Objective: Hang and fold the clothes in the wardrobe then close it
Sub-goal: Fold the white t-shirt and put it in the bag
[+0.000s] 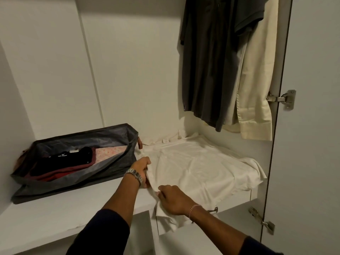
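The wardrobe is seen open, its door swung out at the right edge. From the top, 2 garments are hung near the right side: a dark shirt and, just beside it toward the door, a cream shirt. On the shelf, a grey fabric storage bag is set at the left end, with dark, red and pale folded clothes inside.

The white shirt is spread flat over the right end of the shelf, its collar toward the back wall and 1 part draped over the front edge. It is judged to be light, thin and limp, with no stiffness of its own; it should crease readily and slide easily on the smooth shelf, so a fold is likely to hold only if the cloth is kept taut and pressed down.

Its left edge is pinched by both hands: the left hand farther back, the right hand at the front edge of the shelf. That side seam is judged the sensible place to be held, at 2 spaced points, so the side can be carried over evenly.
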